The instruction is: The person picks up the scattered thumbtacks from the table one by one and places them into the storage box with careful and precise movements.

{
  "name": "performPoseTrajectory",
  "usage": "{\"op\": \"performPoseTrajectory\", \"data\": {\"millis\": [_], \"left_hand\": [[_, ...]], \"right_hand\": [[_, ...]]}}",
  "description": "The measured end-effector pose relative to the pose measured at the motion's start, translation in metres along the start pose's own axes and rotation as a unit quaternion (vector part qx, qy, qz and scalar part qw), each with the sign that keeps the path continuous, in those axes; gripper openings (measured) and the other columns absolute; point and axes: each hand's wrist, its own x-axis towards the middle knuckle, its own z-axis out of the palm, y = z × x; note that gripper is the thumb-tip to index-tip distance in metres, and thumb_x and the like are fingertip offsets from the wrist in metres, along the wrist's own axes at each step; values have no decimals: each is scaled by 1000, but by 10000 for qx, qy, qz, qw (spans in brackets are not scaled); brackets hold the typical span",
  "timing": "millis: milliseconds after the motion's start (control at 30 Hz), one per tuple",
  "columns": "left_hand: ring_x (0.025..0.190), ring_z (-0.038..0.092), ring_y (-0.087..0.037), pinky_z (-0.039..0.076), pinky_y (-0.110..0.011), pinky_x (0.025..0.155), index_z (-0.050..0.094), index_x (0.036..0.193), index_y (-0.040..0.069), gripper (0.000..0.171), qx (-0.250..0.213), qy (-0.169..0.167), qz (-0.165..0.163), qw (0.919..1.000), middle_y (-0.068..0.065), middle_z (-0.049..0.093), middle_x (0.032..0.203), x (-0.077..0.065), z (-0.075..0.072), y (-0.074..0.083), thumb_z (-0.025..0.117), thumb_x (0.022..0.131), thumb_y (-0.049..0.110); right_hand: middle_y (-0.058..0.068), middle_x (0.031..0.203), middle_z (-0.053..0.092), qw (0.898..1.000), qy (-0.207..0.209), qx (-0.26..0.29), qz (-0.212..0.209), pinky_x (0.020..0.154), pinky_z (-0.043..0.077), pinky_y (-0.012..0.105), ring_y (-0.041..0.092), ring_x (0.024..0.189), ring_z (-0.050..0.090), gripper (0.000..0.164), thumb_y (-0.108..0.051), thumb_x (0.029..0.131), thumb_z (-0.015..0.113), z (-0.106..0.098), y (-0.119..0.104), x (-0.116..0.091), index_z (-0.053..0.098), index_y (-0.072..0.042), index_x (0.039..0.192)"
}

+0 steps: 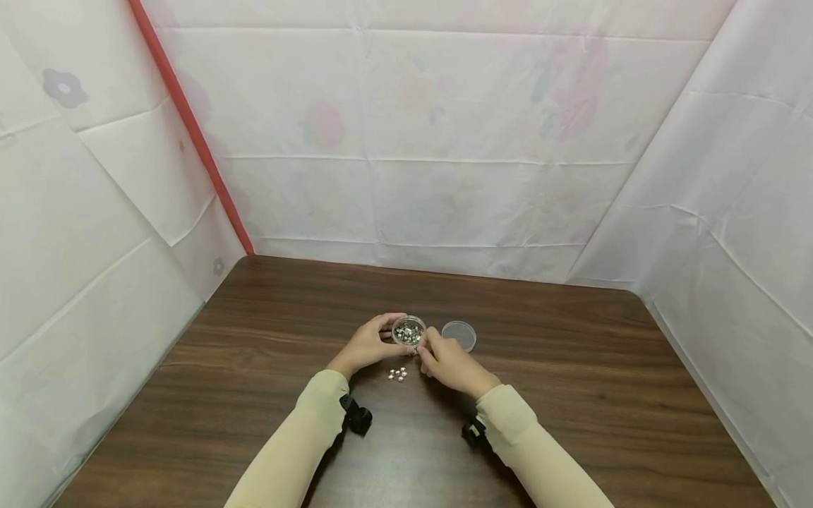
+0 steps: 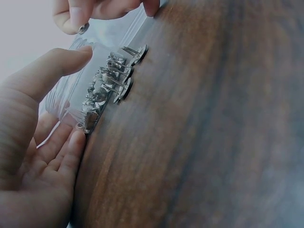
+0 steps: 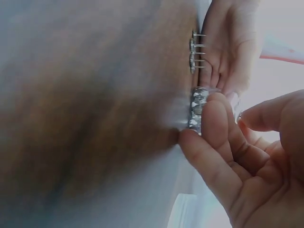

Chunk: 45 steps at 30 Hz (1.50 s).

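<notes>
My left hand [image 1: 367, 346] holds a small round clear container [image 1: 409, 317] on the table, with the thumb at its near side and fingers round the far left. Many silvery metal thumbtacks [image 1: 407, 333] fill it. Over the near right rim, my right hand [image 1: 452, 363] pinches a single thumbtack [image 2: 84, 29] between thumb and forefinger, seen in the left wrist view. Several loose thumbtacks [image 1: 397, 374] lie in a small group on the table, just in front of the container. Their points stand upward in the right wrist view, where the right fingers [image 3: 216, 118] partly cover the container.
Right of the container lies its clear round lid [image 1: 466, 330], close to the right hand. Brown wood-grain tabletop [image 1: 603, 395] spreads out on both sides. White printed cloth [image 1: 444, 141] hangs behind the table and along its sides, with a red strip [image 1: 190, 127] at the left corner.
</notes>
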Motion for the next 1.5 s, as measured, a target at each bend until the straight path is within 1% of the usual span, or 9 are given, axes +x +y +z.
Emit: {"op": "performPoseTrajectory", "data": {"millis": [267, 500, 667, 800, 933, 1000, 1167, 1267, 1500], "left_hand": [[107, 53, -17, 49, -43, 93, 49, 133, 24, 72, -97, -64, 24, 9999, -2, 51, 131, -1, -1, 3, 81, 70, 36], [112, 51, -29, 49, -46, 92, 45, 137, 8, 71, -206, -318, 108, 9992, -17, 47, 135, -16, -10, 33, 78, 77, 25], [114, 50, -30, 48, -46, 94, 43, 138, 6, 70, -204, -399, 113, 9989, -19, 45, 136, -18, -10, 38, 76, 78, 23], [113, 50, -29, 48, -47, 93, 45, 137, 8, 70, -215, -329, 87, 9992, -17, 46, 136, -17, -10, 37, 77, 77, 23], [109, 52, -18, 50, -41, 91, 47, 135, 22, 72, -70, -179, -30, 9998, -5, 48, 133, -7, -6, 16, 80, 73, 36], [109, 52, -18, 50, -42, 91, 48, 135, 22, 73, -85, -148, -9, 9999, -5, 49, 132, -7, -5, 14, 80, 72, 36], [111, 50, -30, 48, -47, 92, 46, 136, 8, 71, -152, -274, 140, 9994, -18, 48, 133, -17, -10, 35, 79, 75, 24], [112, 50, -30, 48, -47, 93, 45, 136, 7, 71, -88, -300, 145, 9994, -19, 47, 133, -16, -10, 35, 78, 76, 22], [108, 53, -23, 47, -48, 93, 50, 133, 20, 71, -67, -1, 76, 9999, -10, 51, 130, -1, -1, 4, 82, 70, 29]], "right_hand": [[5, 67, 65, 9998, -16, 163, 121, 44, 50, 25, 9, 50, 56, 7, -17, 98, 46, -3, -3, 10, 50, -12, 96], [4, 62, 60, 9998, 110, 77, 166, 39, 48, 26, 11, 41, 52, 11, -20, 98, 46, -7, -5, 21, 54, -14, 93], [-1, 61, 57, 9998, 53, 33, 180, 40, 49, 26, 11, 42, 53, 11, -20, 97, 46, -9, -5, 23, 54, -14, 92], [-1, 63, 59, 9999, 67, -15, 138, 41, 49, 25, 10, 42, 52, 11, -19, 96, 48, -10, -4, 23, 55, -13, 92], [-5, 66, 60, 9995, 118, -302, 3, 44, 46, 23, 6, 46, 50, 9, -19, 94, 52, -11, -2, 22, 58, -14, 90], [-7, 67, 60, 9986, 98, -515, -70, 46, 45, 22, 4, 49, 49, 8, -20, 93, 55, -13, -2, 19, 59, -15, 88], [-10, 68, 61, 9958, -176, -842, -314, 53, 47, 23, 1, 56, 51, 6, -20, 90, 60, -18, -1, 9, 61, -17, 85], [-11, 66, 60, 9940, -443, -903, -432, 54, 47, 23, 1, 56, 50, 6, -19, 89, 61, -21, 0, 3, 63, -18, 84], [-12, 66, 60, 9923, -885, -757, -428, 52, 46, 22, 1, 54, 50, 5, -16, 88, 63, -23, 2, -10, 67, -17, 85]]}}
